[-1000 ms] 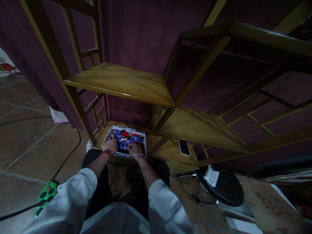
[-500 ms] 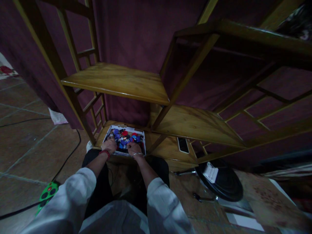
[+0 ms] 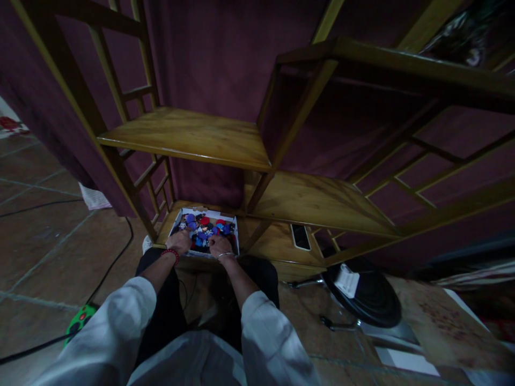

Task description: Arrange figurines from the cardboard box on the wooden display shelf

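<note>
A shallow white box (image 3: 237, 236) sits on the bottom shelf, filled with several small blue, red, purple and dark pieces (image 3: 201, 229). My left hand (image 3: 179, 242), with a red bead bracelet at the wrist, reaches over the box's left front edge, fingers at the pieces. Near the front right of the box, my right hand (image 3: 219, 245), wearing a silver bangle, has its fingers bent together over the pieces. Anything between the fingertips of either hand is too small and dark to make out.
The wooden shelf unit (image 3: 189, 138) surrounds the box, with a board above it. A phone (image 3: 300, 237) lies on the bottom shelf to the right. A black round stool (image 3: 364, 295) bears a white object (image 3: 346, 281). A green power strip (image 3: 79, 320) and cables are on the floor left.
My left hand has shifted slightly left and down, away from the pieces. My right hand stays nearly in place. The view has moved slightly.
</note>
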